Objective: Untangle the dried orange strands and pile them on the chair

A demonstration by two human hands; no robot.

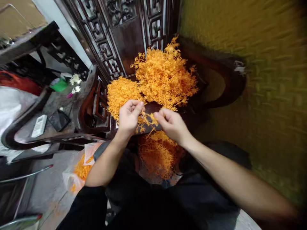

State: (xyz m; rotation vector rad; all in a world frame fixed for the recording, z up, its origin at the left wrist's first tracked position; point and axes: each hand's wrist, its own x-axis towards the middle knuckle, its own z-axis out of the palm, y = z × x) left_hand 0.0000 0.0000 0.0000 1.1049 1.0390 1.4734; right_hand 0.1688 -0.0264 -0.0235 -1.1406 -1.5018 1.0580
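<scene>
A small orange flower sprig (150, 119) with thin branching stems is stretched between my hands. My left hand (129, 116) pinches its left side between thumb and fingers. On the other side, my right hand (171, 123) has thumb and forefinger closed on the sprig. Just beyond them, a big heap of branching orange sprigs (168, 75) rests on a dark wooden chair seat. A finer pile of orange blossoms (122, 94) lies to its left, partly behind my left hand. Below my hands, more orange stems (158, 155) are gathered low between my knees.
A carved dark chair back (128, 38) rises behind the heaps, with a curved armrest (230, 80) at right. On the left wooden surface lie a white remote-like object (39, 125), a black box (59, 120) and white flowers (75, 80). A plastic bag (69, 180) holds orange blossoms.
</scene>
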